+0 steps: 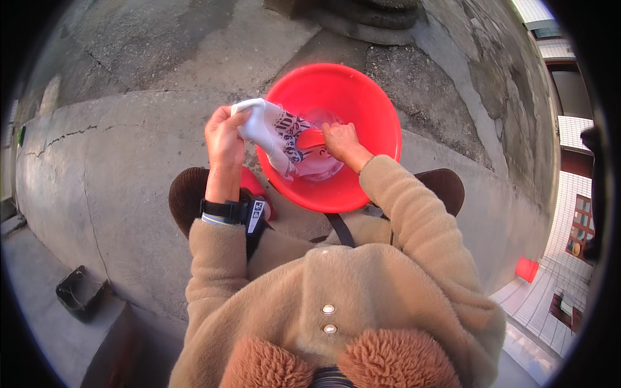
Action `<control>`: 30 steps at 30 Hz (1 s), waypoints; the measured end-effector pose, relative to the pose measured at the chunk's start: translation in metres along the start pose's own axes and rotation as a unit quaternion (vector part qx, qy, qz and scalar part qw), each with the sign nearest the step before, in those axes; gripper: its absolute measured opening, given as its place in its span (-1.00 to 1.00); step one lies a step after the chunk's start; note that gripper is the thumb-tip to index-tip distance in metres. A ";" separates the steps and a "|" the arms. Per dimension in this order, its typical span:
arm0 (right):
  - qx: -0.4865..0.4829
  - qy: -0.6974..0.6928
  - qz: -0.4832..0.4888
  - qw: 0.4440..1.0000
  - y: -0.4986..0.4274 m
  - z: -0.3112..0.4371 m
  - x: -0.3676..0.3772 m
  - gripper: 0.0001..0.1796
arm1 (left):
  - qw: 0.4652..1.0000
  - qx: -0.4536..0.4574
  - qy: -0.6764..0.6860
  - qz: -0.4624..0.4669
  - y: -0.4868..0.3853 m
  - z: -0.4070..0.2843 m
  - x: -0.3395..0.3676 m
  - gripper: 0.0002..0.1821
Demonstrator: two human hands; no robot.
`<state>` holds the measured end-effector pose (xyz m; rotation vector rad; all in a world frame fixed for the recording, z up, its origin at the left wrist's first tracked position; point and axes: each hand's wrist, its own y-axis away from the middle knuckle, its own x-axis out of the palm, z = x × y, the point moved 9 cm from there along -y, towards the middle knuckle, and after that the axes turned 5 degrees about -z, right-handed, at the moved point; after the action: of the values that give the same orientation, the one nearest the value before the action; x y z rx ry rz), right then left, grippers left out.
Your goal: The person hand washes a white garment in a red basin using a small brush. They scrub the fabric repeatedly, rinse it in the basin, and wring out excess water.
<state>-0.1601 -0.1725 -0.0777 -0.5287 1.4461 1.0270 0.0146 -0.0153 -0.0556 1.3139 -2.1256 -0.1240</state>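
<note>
My left hand (225, 138) pinches the ribbed end of a white cloth garment (259, 123) and lifts it above the left rim of a red plastic basin (378, 104). Dark printed lettering and patterns cover part of the cloth, whose lower part hangs into the basin. In my right hand (345, 143) is a red plastic tool (309, 139), resting against the printed part; its underside is hidden, so I cannot tell whether it has bristles. Some water (322, 116) shows at the bottom of the basin, beside the cloth.
The basin stands on a concrete floor (140, 145) between my knees. A red shoe (252, 184) is partly visible beneath my left wrist. At lower left lies a black container (80, 293); a red bucket (526, 269) stands far right near a tiled wall (570, 203).
</note>
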 end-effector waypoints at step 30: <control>0.004 -0.363 -0.293 0.885 -0.005 -0.043 -0.113 -0.70 | 0.965 -0.034 -0.230 0.124 0.030 0.028 0.033 -0.62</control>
<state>-0.1605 -0.2386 0.0233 -0.4601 0.5584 0.6154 -0.0344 -0.0346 -0.0504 1.0393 -2.6303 -0.4296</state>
